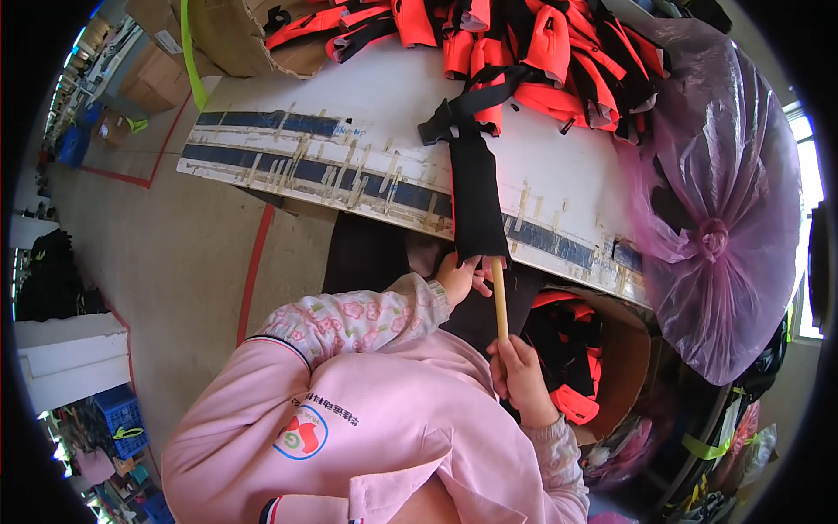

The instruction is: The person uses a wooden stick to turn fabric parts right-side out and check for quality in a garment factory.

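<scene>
A black fabric sleeve [478, 196] with orange edging lies across the table's front edge, its near end hanging over. At its far end a black strap with a buckle [434, 129] rests on the tabletop. My left hand [454, 278] is closed on the sleeve's near end, gripping its edge. In my right hand [521, 375], the fingers wrap round a light wooden stick [500, 301]. The stick's upper end reaches the sleeve's near opening; whether it passes inside, and how far, is hidden.
On the white table [393, 96], orange-and-black pieces [550, 52] are heaped at the back. A cardboard box [231, 39] stands at far left, a tied pink plastic bag [716, 192] at right. Below the table, another cardboard box [624, 358] holds similar pieces.
</scene>
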`<state>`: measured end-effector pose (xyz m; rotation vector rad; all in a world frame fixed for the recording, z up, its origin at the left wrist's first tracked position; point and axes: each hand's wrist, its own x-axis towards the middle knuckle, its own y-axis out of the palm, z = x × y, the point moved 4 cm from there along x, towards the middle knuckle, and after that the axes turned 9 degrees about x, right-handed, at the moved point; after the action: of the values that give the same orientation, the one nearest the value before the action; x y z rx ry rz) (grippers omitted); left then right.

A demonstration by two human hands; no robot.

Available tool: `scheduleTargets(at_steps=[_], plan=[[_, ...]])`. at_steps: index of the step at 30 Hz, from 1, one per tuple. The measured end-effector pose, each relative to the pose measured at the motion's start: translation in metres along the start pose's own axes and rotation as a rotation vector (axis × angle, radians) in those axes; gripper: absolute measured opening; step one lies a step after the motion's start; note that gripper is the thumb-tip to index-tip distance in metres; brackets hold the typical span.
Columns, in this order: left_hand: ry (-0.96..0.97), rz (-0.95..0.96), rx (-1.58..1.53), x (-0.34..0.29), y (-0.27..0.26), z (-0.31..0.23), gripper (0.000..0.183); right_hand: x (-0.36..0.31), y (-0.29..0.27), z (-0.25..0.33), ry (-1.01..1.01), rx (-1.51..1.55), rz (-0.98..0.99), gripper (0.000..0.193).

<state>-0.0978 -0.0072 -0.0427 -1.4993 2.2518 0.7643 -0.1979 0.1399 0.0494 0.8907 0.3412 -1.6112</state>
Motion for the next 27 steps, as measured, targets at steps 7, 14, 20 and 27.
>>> scheduleTargets(at_steps=[7,14,20,27], plan=[[0.13,0.048,-0.068,0.003,0.006,0.007,0.025,-0.001,0.019,-0.009,0.011,0.345,-0.032,0.026],[0.113,0.14,0.169,0.002,-0.003,-0.001,0.022,0.088,0.04,0.004,-0.109,0.47,-0.034,0.025],[0.086,0.154,0.101,0.014,-0.01,0.013,0.027,0.095,0.033,0.002,-0.229,0.303,-0.062,0.025],[0.153,0.076,-0.089,0.02,-0.038,-0.047,0.027,0.044,-0.05,0.025,-0.301,-0.432,-0.073,0.021]])
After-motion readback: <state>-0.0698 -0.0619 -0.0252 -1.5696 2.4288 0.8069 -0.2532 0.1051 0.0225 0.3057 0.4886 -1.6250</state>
